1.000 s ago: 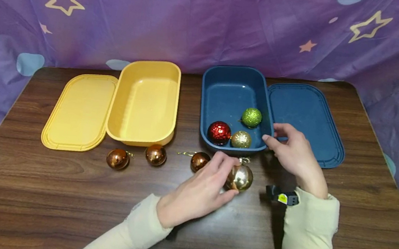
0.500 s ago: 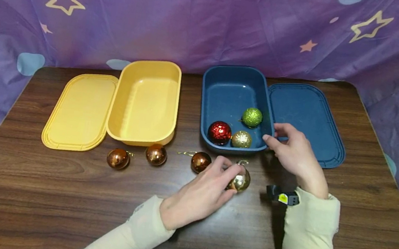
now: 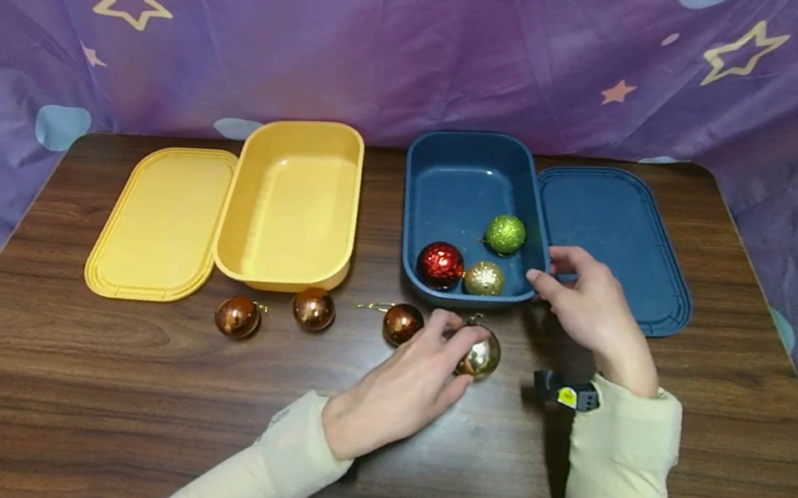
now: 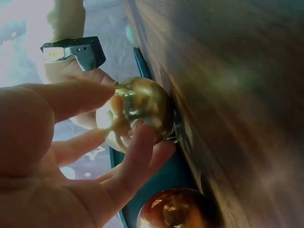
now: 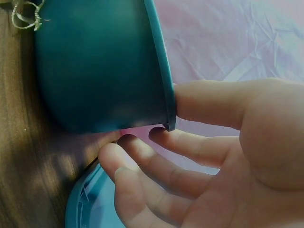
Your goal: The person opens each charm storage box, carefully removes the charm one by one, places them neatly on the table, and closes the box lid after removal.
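My left hand reaches over a shiny gold Christmas ball on the table, thumb and fingertips round its near side; in the left wrist view the fingers curl about the ball. At the front right corner of a blue box, my right hand pinches the rim. The right wrist view has the thumb on the rim of the box and a fingertip just under it. Inside lie a red ball, a glittery gold ball and a glittery green ball.
Brown Christmas balls stand in a row: one beside my left hand, another before the yellow box, a third farther left. The yellow lid and blue lid lie outside their boxes. A purple curtain hangs behind.
The shiny gold ball has shifted slightly left and its hanger has turned, with my left fingers staying at it. My right hand keeps its place on the blue box.
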Demonstrator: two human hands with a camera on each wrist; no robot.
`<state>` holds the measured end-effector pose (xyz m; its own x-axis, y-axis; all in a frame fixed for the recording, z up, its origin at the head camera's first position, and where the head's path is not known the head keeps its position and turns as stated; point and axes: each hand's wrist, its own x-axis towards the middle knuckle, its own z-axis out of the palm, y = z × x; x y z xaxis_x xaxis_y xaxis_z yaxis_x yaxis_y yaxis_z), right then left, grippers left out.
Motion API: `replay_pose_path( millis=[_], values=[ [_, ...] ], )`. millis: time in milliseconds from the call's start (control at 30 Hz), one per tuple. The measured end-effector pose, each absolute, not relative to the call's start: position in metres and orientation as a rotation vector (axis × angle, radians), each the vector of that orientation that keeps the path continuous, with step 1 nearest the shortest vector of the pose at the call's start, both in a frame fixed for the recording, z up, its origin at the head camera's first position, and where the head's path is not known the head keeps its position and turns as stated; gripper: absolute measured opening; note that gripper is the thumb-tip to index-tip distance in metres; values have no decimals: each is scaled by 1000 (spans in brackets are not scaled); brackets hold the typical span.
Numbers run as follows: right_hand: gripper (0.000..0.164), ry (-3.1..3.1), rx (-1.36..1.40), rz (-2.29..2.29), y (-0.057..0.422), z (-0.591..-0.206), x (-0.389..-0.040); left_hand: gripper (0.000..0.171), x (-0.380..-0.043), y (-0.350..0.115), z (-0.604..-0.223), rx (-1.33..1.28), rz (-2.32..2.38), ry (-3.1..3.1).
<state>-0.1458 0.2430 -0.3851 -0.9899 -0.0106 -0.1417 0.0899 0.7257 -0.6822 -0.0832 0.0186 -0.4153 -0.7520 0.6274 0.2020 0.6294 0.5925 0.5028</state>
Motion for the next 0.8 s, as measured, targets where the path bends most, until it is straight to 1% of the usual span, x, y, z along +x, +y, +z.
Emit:
replay_pose_path(
  millis=[367, 667, 800],
  values=[
    [54, 2778, 69, -1110, 243, -385, -145, 43, -84, 19, -415, -1083, -863, -2821],
    [54, 2778, 58, -1108, 243, -385, -146, 35, -84, 18, -414, -1084, -801, -2796],
    [55, 2774, 58, -1102, 243, -384, -146, 38, -84, 18, -414, -1083, -797, -2790]
  ],
)
